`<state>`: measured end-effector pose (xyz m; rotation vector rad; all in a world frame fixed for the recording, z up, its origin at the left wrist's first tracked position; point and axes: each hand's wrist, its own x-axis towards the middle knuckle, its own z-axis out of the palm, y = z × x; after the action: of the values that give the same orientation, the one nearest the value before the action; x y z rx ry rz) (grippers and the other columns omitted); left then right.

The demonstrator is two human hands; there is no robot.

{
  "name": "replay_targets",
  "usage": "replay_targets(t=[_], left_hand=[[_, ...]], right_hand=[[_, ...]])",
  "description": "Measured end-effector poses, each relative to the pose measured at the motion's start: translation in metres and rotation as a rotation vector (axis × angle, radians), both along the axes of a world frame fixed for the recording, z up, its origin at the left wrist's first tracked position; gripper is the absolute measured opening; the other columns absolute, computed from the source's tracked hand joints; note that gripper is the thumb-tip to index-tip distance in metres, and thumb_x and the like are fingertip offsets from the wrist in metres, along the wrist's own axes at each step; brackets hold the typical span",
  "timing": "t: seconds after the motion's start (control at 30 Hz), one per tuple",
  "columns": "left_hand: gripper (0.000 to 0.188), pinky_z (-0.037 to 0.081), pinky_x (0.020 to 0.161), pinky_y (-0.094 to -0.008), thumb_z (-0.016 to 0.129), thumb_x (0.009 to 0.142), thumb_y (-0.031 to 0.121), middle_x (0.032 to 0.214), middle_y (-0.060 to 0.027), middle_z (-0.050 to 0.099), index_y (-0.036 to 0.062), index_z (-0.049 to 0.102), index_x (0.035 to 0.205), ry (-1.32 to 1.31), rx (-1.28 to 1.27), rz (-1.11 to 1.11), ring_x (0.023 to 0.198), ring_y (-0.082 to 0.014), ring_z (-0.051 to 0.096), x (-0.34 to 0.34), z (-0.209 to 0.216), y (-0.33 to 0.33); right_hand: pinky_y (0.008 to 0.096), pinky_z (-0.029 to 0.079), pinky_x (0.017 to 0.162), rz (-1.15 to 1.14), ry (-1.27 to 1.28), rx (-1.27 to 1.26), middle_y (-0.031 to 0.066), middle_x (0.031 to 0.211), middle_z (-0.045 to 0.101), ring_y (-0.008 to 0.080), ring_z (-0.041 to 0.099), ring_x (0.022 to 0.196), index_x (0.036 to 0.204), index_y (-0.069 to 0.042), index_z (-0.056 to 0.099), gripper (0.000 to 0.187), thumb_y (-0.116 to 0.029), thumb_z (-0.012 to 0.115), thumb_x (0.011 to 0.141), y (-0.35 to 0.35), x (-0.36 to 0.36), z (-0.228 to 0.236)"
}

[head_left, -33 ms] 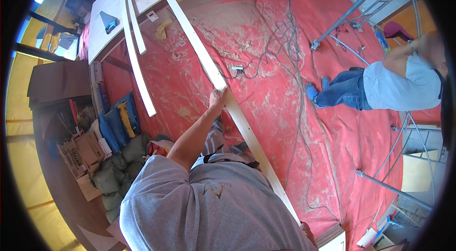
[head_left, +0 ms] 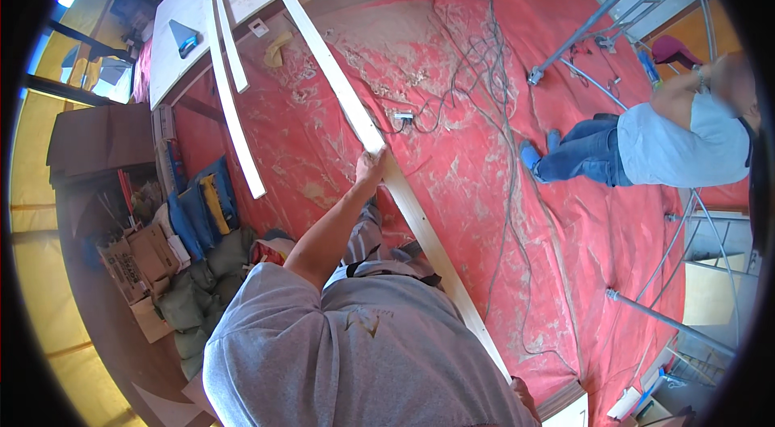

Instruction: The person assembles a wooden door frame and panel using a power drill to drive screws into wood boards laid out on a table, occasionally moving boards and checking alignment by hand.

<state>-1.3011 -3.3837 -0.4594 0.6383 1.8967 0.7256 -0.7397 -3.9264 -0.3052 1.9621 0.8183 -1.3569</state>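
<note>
A long white wooden strip [head_left: 428,225] runs from the pale workbench [head_left: 194,31] at the upper left down to the lower right, passing over the red floor sheet [head_left: 500,144]. My left hand [head_left: 371,165] is stretched out and closed around the strip near its middle. Only a small part of my right hand [head_left: 525,395] shows at the bottom, right at the strip's lower end. My body hides its fingers, so its grip is unclear.
Two more white strips [head_left: 230,104] lean off the bench edge. A blue triangular square [head_left: 184,39] lies on the bench. Cables [head_left: 484,64] trail over the dusty sheet. Another person [head_left: 678,148] crouches at right by metal scaffold poles [head_left: 597,15]. Bags and boxes [head_left: 194,217] pile at left.
</note>
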Motion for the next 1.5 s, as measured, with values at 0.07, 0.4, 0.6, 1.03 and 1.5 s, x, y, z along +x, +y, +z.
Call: replay_targets(t=[0.07, 0.4, 0.6, 1.03, 1.5], left_hand=[[0.071, 0.064, 0.058, -0.0383, 0.070, 0.091, 0.061, 0.106, -0.0192, 0.071, -0.0030, 0.060, 0.121, 0.026, -0.008, -0.035, 0.088, -0.0300, 0.075, 0.004, -0.003, 0.005], [0.069, 0.064, 0.057, -0.0394, 0.068, 0.093, 0.060, 0.104, -0.0205, 0.071, -0.0041, 0.060, 0.117, 0.025, 0.037, -0.040, 0.085, -0.0309, 0.075, 0.008, -0.009, 0.008], [0.070, 0.064, 0.058, -0.0413, 0.069, 0.092, 0.060, 0.106, -0.0225, 0.071, -0.0045, 0.061, 0.116, 0.074, 0.001, -0.019, 0.087, -0.0327, 0.075, -0.007, -0.025, 0.023], [0.077, 0.064, 0.062, -0.0420, 0.068, 0.090, 0.065, 0.101, -0.0235, 0.073, -0.0062, 0.061, 0.116, 0.077, 0.034, -0.054, 0.083, -0.0318, 0.076, -0.040, -0.011, 0.069], [0.073, 0.064, 0.066, -0.0433, 0.069, 0.092, 0.061, 0.102, -0.0246, 0.073, -0.0082, 0.062, 0.114, 0.074, 0.032, 0.017, 0.087, -0.0350, 0.076, -0.040, -0.005, 0.040]], right_hand=[[0.0437, 0.058, 0.094, -0.027, -0.020, 0.009, 0.0230, 0.116, 0.073, 0.0363, 0.071, 0.110, 0.120, -0.003, 0.070, 0.066, -0.025, 0.086, 0.060, 0.008, -0.008, 0.009], [0.0474, 0.053, 0.098, -0.025, 0.001, 0.012, 0.0254, 0.125, 0.068, 0.0399, 0.066, 0.118, 0.128, -0.004, 0.067, 0.066, -0.037, 0.081, 0.072, -0.003, -0.002, -0.017], [0.0423, 0.059, 0.094, -0.041, -0.076, 0.149, 0.0216, 0.112, 0.075, 0.0333, 0.073, 0.106, 0.118, -0.002, 0.072, 0.062, -0.022, 0.085, 0.061, 0.034, -0.042, 0.021], [0.0418, 0.060, 0.088, -0.189, -0.116, 0.169, 0.0204, 0.107, 0.076, 0.0330, 0.075, 0.100, 0.115, -0.001, 0.073, 0.057, -0.020, 0.086, 0.062, 0.069, -0.075, 0.041], [0.0410, 0.059, 0.089, -0.088, -0.041, 0.126, 0.0208, 0.108, 0.076, 0.0328, 0.074, 0.102, 0.114, -0.002, 0.074, 0.059, -0.025, 0.084, 0.061, 0.011, -0.020, -0.010]])
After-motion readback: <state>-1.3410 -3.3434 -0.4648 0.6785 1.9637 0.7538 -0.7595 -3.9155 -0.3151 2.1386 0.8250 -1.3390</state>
